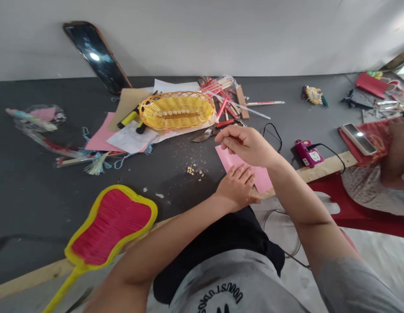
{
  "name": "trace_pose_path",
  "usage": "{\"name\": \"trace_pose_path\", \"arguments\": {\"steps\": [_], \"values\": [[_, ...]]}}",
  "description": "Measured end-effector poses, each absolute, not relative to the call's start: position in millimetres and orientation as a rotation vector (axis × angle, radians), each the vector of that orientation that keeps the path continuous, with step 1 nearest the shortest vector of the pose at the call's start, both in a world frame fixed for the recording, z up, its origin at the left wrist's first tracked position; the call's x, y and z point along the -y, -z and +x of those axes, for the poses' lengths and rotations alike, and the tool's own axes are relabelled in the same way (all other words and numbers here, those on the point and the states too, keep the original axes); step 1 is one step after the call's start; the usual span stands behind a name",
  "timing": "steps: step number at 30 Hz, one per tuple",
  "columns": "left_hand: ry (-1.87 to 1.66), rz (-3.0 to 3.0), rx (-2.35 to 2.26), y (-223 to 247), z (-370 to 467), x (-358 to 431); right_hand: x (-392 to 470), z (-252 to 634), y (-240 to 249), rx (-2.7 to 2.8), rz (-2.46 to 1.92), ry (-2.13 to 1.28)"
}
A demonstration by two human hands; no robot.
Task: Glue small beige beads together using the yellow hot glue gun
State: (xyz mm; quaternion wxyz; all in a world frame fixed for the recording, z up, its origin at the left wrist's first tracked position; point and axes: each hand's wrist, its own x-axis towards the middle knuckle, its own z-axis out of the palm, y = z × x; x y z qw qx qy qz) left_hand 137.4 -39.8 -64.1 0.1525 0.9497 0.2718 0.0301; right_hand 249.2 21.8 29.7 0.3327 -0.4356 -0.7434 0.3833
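My left hand (236, 187) lies flat with its fingers stretched out on the lower left part of a pink sheet of paper (262, 177) at the table's front edge. Just above the sheet's upper part, my right hand (246, 145) is closed, its fingers curled toward the thumb; whatever they may hold is hidden. Beyond the right hand lie pruning shears (205, 134) with red on the handles. Small beige crumbs (195, 171) are scattered on the grey table left of my hands.
A yellow woven basket (176, 124) holds a row of small beige pieces. Around it are papers, straws and pencils. A pink and yellow paddle-shaped fan (114, 226) overlaps the front edge. A phone (97, 56) leans on the wall. Right: a purple power adapter (309, 153) and another person's arm (392, 152).
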Motion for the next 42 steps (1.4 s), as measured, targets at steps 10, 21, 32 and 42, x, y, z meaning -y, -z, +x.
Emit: {"name": "trace_pose_path", "arguments": {"steps": [10, 21, 32, 42], "values": [[0.02, 2.673, -0.747, 64, 139, 72, -35, 212, 11, 1.967, -1.113, -1.222], [-0.551, 2.408, -1.051, 0, 8, 25, -19, 182, 39, 2.342, -1.222, -0.885], [-0.349, 2.394, -1.034, 53, -27, -38, -17, 197, 39, 2.362, -1.274, -0.807], [-0.285, 2.488, -0.994, 57, -26, -33, -12, 192, 50, 2.406, -1.215, -0.693]]}}
